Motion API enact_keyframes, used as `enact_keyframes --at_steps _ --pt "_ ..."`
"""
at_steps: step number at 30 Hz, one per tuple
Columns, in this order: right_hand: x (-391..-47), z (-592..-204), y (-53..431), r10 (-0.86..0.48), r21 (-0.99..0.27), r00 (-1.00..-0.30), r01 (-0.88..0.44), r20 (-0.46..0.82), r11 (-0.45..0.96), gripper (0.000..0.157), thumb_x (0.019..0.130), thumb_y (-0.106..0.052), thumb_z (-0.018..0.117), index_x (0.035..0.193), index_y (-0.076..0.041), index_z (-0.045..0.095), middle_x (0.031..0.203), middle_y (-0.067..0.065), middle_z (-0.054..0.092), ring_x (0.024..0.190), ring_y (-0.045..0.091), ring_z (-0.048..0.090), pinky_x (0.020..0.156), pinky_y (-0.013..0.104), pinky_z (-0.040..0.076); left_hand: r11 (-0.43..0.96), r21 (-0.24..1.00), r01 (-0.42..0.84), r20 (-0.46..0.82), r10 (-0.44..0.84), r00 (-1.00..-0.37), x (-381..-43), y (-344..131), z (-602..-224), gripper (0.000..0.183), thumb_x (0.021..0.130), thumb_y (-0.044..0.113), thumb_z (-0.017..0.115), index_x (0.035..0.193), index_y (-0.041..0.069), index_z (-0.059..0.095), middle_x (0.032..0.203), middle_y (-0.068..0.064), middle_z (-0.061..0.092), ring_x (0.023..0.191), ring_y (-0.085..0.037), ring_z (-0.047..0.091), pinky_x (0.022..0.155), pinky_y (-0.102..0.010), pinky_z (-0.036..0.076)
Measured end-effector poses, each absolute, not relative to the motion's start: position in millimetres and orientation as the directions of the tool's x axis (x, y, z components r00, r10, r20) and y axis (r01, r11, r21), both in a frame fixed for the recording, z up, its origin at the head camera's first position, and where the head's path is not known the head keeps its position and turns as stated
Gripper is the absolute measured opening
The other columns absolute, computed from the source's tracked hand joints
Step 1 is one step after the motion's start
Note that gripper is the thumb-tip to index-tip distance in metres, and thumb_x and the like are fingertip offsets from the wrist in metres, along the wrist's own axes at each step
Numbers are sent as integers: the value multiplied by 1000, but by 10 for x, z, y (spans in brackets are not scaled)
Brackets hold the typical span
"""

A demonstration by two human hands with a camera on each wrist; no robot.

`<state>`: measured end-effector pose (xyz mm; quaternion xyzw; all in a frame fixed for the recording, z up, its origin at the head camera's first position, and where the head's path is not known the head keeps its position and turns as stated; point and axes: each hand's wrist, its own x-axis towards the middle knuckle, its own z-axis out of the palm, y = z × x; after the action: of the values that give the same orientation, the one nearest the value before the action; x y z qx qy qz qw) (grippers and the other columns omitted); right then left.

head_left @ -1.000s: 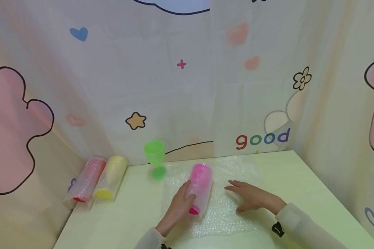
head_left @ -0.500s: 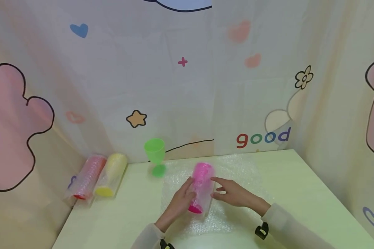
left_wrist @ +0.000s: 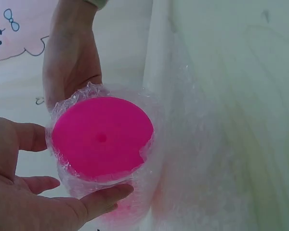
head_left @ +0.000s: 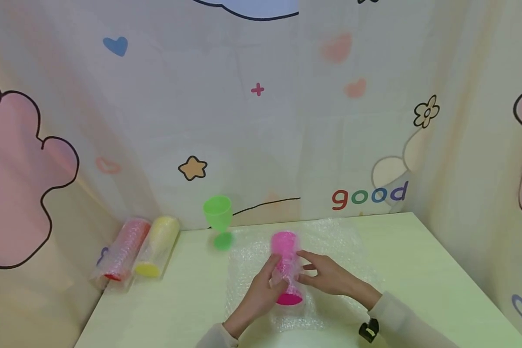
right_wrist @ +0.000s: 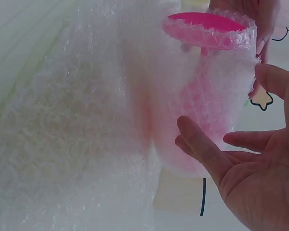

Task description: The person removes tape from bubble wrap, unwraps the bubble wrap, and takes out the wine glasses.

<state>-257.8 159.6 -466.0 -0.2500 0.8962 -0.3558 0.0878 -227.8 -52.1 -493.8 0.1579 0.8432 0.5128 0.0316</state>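
A pink goblet [head_left: 289, 299], rolled in clear bubble wrap, lies on its side with its round base toward me. Under it spreads a flat bubble wrap sheet [head_left: 337, 241]. My left hand [head_left: 261, 296] holds the wrapped goblet from the left, thumb near the base. From the right, my right hand [head_left: 330, 275] holds it with thumb and fingers spread along its side. The left wrist view shows the base [left_wrist: 103, 137] with wrap gathered round its edge. Through the wrap, the stem [right_wrist: 205, 60] shows in the right wrist view.
A green goblet [head_left: 218, 212] stands upright behind the sheet's left corner. Two wrapped bundles, one red [head_left: 128, 246] and one yellow [head_left: 157, 246], lie side by side at the table's left edge. A printed curtain [head_left: 261, 135] hangs behind the table [head_left: 191, 290].
My right hand has moved left from over the sheet to the wrapped goblet. The goblet has shifted right and its base has swung toward the right, with my left hand following.
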Motion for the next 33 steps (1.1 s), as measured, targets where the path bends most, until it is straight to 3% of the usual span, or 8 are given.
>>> enact_keyframes --at_steps 6,16,25,33 --pt "-2550 -4643 1596 -474 -666 -880 -346 -14 661 69 86 -46 61 141 -9 39 142 16 45 116 36 58 83 44 55 483 833 268 132 297 -946 -2217 -457 -4928 69 87 28 59 148 19 26 156 -10 19 142 -34 24 111 -55 27" --pt "-2506 -4632 1489 -331 -593 -943 -248 -32 766 76 77 -50 68 138 -14 44 133 11 56 107 29 63 75 40 57 552 786 280 122 305 -944 -2260 -438 -4982 77 84 36 62 148 16 25 158 -9 12 141 -36 25 108 -57 31" --pt "-2513 -4584 1419 -292 -523 -956 -258 17 813 61 77 -30 71 131 -11 52 118 11 65 94 25 68 68 34 58 538 810 234 63 316 -947 -2291 -403 -5008 80 81 37 63 149 20 23 159 -4 8 142 -34 22 108 -57 31" --pt "-2537 -4504 1383 -292 -395 -954 -293 63 871 52 74 -31 73 120 -9 61 92 6 72 78 18 67 63 32 55 554 799 236 59 319 -946 -2314 -366 -5017 77 82 40 62 148 25 25 160 -3 2 142 -36 23 105 -58 34"
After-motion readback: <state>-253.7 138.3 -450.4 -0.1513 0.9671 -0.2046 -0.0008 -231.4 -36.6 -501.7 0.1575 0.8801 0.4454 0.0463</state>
